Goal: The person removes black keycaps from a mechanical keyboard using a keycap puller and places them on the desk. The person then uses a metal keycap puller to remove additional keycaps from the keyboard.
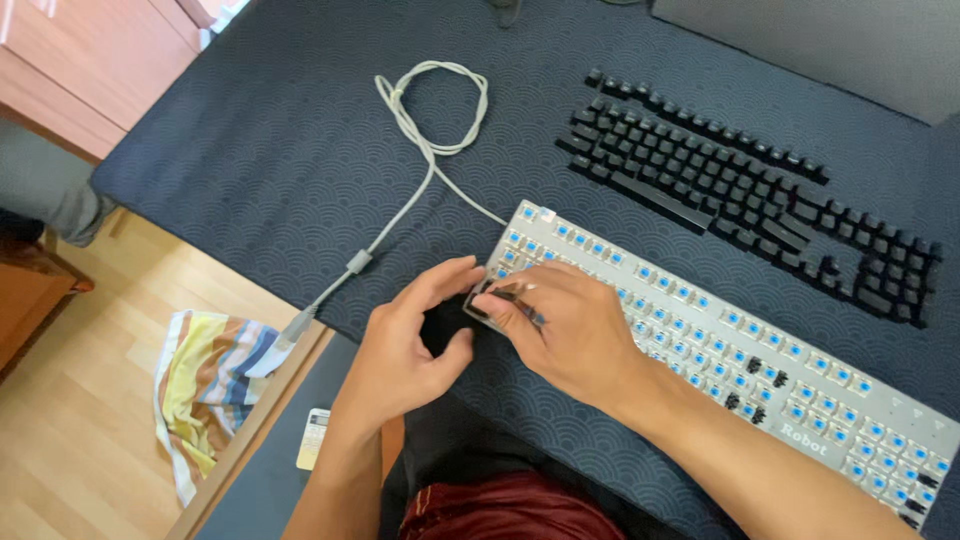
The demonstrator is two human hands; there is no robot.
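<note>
The bare keyboard [720, 350] was gripped at its near-left corner between the curled left hand [405, 350] and right hand [570, 330].

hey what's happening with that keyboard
A person sits at a table covered with a dark patterned mat, both hands at the near-left corner of a silver keyboard whose keycaps are off, showing blue switches. The right hand holds a small tool against that corner, and the left hand steadies the edge. The removed black keycaps lie laid out in keyboard order behind it, and the grey cable loops to the left.
</note>
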